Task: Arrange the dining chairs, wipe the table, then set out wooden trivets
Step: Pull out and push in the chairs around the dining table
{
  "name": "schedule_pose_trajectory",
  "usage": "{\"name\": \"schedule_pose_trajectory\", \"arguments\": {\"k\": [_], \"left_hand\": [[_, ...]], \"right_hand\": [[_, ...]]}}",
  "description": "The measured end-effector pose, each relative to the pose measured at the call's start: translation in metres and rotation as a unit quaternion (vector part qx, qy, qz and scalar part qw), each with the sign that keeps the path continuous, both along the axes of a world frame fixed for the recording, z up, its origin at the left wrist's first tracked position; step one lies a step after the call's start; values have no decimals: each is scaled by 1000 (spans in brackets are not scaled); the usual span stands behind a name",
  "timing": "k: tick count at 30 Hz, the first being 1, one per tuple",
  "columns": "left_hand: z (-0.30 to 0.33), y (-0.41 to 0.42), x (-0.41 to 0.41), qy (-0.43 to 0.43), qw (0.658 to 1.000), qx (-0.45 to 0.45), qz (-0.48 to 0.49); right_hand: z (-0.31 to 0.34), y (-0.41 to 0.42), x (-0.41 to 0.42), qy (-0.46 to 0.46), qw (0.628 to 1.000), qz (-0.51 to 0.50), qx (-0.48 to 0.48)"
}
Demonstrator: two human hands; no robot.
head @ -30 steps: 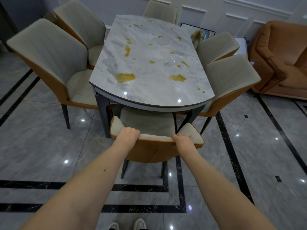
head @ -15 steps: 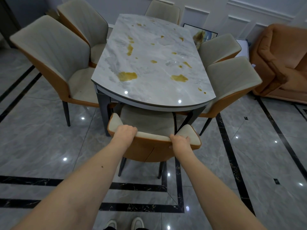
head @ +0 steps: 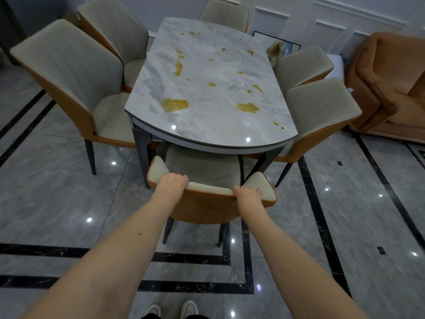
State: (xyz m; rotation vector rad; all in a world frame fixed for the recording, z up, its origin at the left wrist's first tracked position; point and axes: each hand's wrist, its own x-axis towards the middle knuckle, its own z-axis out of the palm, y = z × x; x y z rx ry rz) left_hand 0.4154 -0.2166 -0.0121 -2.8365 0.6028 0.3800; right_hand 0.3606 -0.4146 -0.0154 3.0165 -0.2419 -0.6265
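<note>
A grey marble dining table [head: 207,125] with several yellow-brown stains stands ahead of me. At its near end is a cream and orange dining chair [head: 207,208], its seat partly under the tabletop. My left hand [head: 172,181] grips the top of its backrest on the left side. My right hand [head: 246,194] grips the same top edge further right. No cloth or trivets are in view.
Two matching chairs [head: 69,72] stand angled out on the table's left, two more [head: 322,104] on its right, one [head: 224,10] at the far end. An orange sofa [head: 391,84] sits at the right; a framed picture [head: 276,46] leans on the wall. Glossy tiled floor all around.
The near chair has slid a little further in toward the table, both hands still gripping its backrest. The view has shifted slightly forward.
</note>
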Motion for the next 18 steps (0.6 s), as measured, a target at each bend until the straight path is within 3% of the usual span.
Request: {"name": "schedule_pose_trajectory", "arguments": {"k": [18], "left_hand": [[0, -2, -6, -24, 1000, 9, 12]], "right_hand": [[0, 1, 1, 4, 1000, -7, -1]]}}
